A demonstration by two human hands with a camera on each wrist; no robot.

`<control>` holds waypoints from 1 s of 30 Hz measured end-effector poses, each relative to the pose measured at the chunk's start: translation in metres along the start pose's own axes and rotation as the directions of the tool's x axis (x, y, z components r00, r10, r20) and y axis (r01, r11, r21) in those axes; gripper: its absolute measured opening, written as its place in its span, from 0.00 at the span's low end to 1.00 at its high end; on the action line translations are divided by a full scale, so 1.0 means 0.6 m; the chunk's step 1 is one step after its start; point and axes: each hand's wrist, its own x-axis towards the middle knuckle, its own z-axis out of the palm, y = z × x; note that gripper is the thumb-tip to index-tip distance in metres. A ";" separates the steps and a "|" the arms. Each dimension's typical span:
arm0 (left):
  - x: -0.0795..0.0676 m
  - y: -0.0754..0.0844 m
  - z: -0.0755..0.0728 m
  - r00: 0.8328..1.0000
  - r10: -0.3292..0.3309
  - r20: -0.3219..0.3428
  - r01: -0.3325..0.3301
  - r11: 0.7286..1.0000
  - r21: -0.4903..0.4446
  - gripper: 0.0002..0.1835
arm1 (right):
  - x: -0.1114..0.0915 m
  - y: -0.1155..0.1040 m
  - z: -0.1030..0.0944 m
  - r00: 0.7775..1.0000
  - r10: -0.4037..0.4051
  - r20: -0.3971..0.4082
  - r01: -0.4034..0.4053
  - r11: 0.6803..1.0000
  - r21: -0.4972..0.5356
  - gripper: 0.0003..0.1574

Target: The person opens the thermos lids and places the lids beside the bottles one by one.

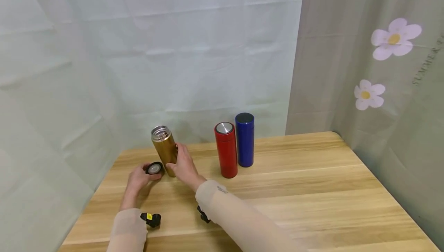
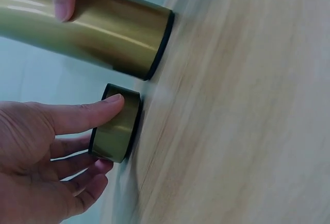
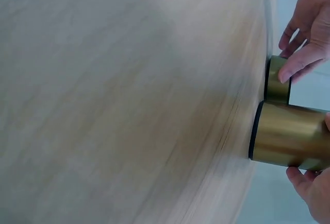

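A gold thermos bottle stands at the left of the table, its mouth uncovered and the steel rim and screw thread showing. My right hand grips its body from the right side; in the left wrist view, a few of those fingertips lie on the gold surface. Left of the bottle, my left hand holds the gold lid between thumb and fingers, low at the tabletop. The lid's hollow underside faces up in the head view. Whether its lower edge bears fully on the table, I cannot tell.
A red thermos bottle with a silver-topped lid stands right of my right hand. Just behind it is a blue thermos bottle with a dark top. The wooden table meets hanging curtains at the back.
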 end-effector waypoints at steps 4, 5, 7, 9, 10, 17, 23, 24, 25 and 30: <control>0.003 0.002 0.000 1.000 0.009 0.004 -0.010 0.999 0.041 0.43 | -0.003 -0.003 0.001 0.999 0.031 0.010 -0.031 1.000 0.007 0.51; 0.003 0.003 0.000 1.000 0.012 0.006 -0.012 0.999 0.052 0.45 | -0.005 -0.003 -0.001 0.999 0.046 0.014 -0.046 0.999 0.010 0.52; 0.003 0.008 -0.001 1.000 0.010 0.014 -0.011 0.999 0.052 0.51 | -0.010 -0.005 -0.010 0.998 0.066 0.024 -0.066 0.998 0.020 0.54; 0.000 0.014 -0.004 1.000 0.013 -0.006 -0.013 1.000 0.026 0.54 | -0.016 -0.010 -0.025 0.996 0.077 0.039 -0.079 0.997 0.026 0.54; -0.003 0.019 -0.007 0.999 0.018 -0.037 -0.018 1.000 0.000 0.55 | -0.019 -0.014 -0.033 0.996 0.074 0.047 -0.075 0.997 0.023 0.54; -0.031 0.083 -0.034 0.856 0.061 -0.513 -0.226 0.937 -0.265 0.40 | -0.034 -0.049 -0.099 0.996 -0.058 0.068 0.057 0.998 0.018 0.50; -0.055 0.164 -0.030 0.615 0.120 -0.780 -0.482 0.840 -0.251 0.22 | -0.056 -0.065 -0.162 0.983 -0.154 0.102 0.151 0.988 0.032 0.46; -0.060 0.178 -0.026 0.592 0.144 -0.793 -0.513 0.826 -0.233 0.20 | -0.060 -0.065 -0.174 0.980 -0.173 0.102 0.170 0.985 0.036 0.45; -0.066 0.192 -0.021 0.578 0.167 -0.799 -0.538 0.814 -0.219 0.19 | -0.064 -0.065 -0.186 0.977 -0.189 0.101 0.187 0.982 0.036 0.44; -0.092 0.247 0.006 0.573 0.284 -0.769 -0.637 0.745 -0.199 0.17 | -0.085 -0.060 -0.242 0.951 -0.298 0.080 0.296 0.955 0.037 0.40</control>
